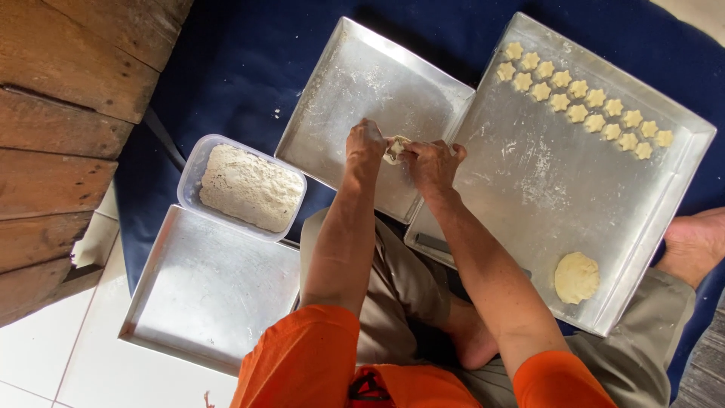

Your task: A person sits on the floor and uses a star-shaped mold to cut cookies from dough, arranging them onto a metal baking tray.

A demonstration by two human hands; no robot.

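Left hand: we find the left hand (pixel 365 145) curled closed, its fingertips pinching the small dough piece (pixel 394 149) from the 9 o'clock side.
Right hand: the right hand (pixel 433 162) is likewise closed on the same piece from 3 o'clock; both forearms run up from 6 o'clock and converge there.
Dough piece: held in the air between the two hands, above the near corner of the floured middle tray (pixel 355 83).
Surroundings: star-shaped cookies (pixel 581 102) line the large tray (pixel 529 196) towards 1 o'clock; a flat dough round (pixel 576 277) lies at 4 o'clock; a tub of flour (pixel 245 187) sits at 9 o'clock.
Risk: we judge the soft piece could tear or lose its shape under an uneven pinch, or drop between the trays.
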